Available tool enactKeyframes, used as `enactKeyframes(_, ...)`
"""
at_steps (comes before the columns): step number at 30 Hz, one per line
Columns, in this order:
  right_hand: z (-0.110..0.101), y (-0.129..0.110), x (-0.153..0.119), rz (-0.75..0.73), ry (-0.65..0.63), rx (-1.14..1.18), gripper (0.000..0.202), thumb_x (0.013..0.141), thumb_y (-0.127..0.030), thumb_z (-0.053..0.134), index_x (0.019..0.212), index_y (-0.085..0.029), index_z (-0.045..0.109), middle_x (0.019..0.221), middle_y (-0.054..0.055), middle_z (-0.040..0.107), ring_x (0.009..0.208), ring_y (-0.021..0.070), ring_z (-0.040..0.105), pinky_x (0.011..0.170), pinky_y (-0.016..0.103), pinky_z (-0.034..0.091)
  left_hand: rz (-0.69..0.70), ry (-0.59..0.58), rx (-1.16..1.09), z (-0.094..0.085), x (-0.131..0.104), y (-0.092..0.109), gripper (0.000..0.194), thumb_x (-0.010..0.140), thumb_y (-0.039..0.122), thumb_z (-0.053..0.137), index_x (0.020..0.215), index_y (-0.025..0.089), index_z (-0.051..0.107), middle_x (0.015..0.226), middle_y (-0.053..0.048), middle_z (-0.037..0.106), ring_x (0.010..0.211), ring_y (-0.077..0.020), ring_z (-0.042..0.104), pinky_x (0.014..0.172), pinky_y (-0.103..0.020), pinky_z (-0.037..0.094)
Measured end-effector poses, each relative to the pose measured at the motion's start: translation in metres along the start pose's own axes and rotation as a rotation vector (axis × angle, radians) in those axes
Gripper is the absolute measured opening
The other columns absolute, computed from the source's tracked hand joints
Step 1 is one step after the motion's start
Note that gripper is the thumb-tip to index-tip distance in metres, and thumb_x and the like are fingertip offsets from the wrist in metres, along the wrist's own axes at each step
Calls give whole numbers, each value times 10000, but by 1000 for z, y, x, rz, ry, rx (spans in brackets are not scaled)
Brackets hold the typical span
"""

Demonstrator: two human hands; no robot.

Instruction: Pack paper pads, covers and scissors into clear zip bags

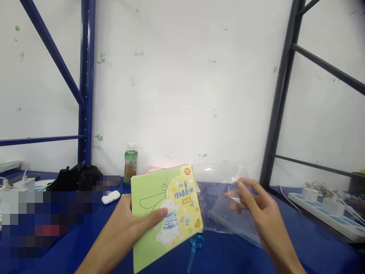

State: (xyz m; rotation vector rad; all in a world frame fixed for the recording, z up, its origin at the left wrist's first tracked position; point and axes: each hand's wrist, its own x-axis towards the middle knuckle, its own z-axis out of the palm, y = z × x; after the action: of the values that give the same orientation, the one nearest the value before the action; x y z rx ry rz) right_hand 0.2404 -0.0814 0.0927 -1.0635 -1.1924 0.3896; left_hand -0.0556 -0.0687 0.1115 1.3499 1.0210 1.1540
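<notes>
My left hand (139, 224) grips a pad of paper (148, 243) by its left side, thumb on the front. The pad is green with a line drawing, and its yellow cover part shows a white bear and printed characters. To the right, my right hand (256, 205) pinches a clear plastic bag (219, 209) between thumb and fingers. The bag's left edge meets the pad's right edge; whether they overlap is hard to tell. Blue scissors (194, 251) lie on the blue table below the pad.
A green-labelled bottle (130, 163) stands behind the pad. Left of it are a white case (111, 197) and a black plastic bag (75, 177). Power strips with plugs and cables lie at the far left and right (327, 213). Pink paper shows behind the pad.
</notes>
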Motion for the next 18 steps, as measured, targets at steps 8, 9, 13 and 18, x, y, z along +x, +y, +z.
enactKeyframes(8,-20,2,6,91,-172,211,339,901,-545,712,1083,-264,659,762,22,764,646,177,666,606,254,534,15,-19,13,-9,8,-1,646,654,442,905,1204,146,736,1100,-134,835,938,-361,801,748,-376,659)
enactKeyframes(9,-18,3,5,90,-185,216,329,910,-543,703,1078,-263,663,766,23,766,669,184,682,625,260,541,8,-28,-4,-9,8,0,654,646,408,914,1220,151,733,1106,-132,834,943,-365,800,762,-386,661)
enactKeyframes(13,-10,3,5,99,-239,171,339,940,-552,659,1101,-254,656,857,57,798,791,220,747,712,292,567,11,-58,-110,-3,6,1,756,640,348,924,1334,178,676,1166,-125,818,1012,-374,784,823,-403,662)
enactKeyframes(18,-6,2,6,129,-239,78,400,931,-601,644,1124,-252,650,938,88,822,890,252,781,760,310,581,17,-15,-129,-2,3,1,939,647,407,931,1473,186,542,1216,-133,798,1017,-364,784,810,-378,666)
